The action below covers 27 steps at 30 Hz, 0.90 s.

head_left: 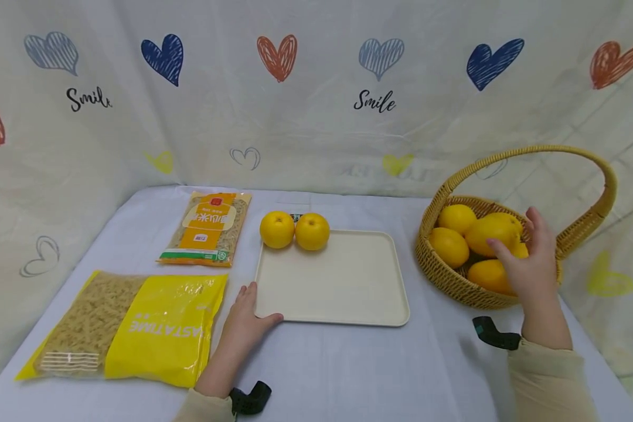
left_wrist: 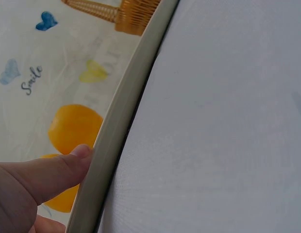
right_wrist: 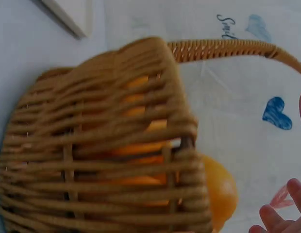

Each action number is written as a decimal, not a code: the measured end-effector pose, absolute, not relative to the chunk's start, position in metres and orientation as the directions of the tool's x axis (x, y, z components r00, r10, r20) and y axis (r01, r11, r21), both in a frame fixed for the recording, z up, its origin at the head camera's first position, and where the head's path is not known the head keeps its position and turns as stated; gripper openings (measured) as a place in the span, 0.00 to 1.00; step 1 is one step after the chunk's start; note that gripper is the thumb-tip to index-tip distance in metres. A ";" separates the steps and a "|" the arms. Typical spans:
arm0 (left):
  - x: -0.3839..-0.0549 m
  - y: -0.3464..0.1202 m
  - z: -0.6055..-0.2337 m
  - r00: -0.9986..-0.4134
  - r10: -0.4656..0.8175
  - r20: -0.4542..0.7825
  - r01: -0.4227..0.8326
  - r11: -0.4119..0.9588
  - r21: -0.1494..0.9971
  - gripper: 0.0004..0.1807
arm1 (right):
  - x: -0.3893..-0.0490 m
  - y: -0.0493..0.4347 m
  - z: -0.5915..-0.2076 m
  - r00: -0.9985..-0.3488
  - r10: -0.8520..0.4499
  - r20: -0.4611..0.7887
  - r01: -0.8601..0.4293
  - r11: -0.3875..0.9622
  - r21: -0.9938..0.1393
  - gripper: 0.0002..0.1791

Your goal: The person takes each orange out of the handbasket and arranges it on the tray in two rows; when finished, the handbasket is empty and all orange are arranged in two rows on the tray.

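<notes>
My left hand (head_left: 245, 319) rests at the near left corner of a cream rectangular tray (head_left: 348, 293). Its thumb (left_wrist: 68, 174) lies against the tray's near rim, and the other fingers reach along the left side. Two round yellow fruits (head_left: 276, 230) (head_left: 312, 231) sit side by side at the tray's far left corner. Over the right side of a wicker basket (head_left: 443, 281), my right hand (head_left: 535, 264) is spread with thumb and fingers apart, holding nothing. Several yellow fruits fill the basket, among them a large, longish one (head_left: 490, 234) near the thumb.
A yellow pasta bag (head_left: 163, 328) lies left of my left hand, with an orange-labelled grain packet (head_left: 206, 228) behind it. The basket's tall handle (head_left: 538, 150) arches above the fruit. A white cloth (head_left: 348, 375) covers the table, and a heart-printed curtain (head_left: 316, 129) hangs behind.
</notes>
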State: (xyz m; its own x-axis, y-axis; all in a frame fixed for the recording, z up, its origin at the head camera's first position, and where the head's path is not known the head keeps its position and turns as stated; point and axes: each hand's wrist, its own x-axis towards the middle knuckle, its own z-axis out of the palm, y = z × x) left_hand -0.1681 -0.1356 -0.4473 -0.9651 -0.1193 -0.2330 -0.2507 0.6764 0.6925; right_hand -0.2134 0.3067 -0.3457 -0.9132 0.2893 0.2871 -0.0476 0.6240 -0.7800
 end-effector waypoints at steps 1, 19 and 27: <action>-0.168 -0.135 -0.447 -0.965 -0.119 -0.235 -0.252 0.677 0.691 0.52 | -0.214 0.311 -0.347 -0.912 0.297 0.283 -0.038 0.625 -0.779 0.42; -0.167 -0.135 -0.447 -0.960 -0.127 -0.249 -0.267 0.684 0.679 0.53 | -0.233 0.338 -0.375 -0.944 0.240 0.226 0.027 0.741 -0.671 0.45; -0.170 -0.136 -0.449 -0.960 -0.127 -0.249 -0.265 0.695 0.668 0.53 | -0.240 0.341 -0.379 -0.958 0.250 0.140 0.109 0.769 -0.630 0.49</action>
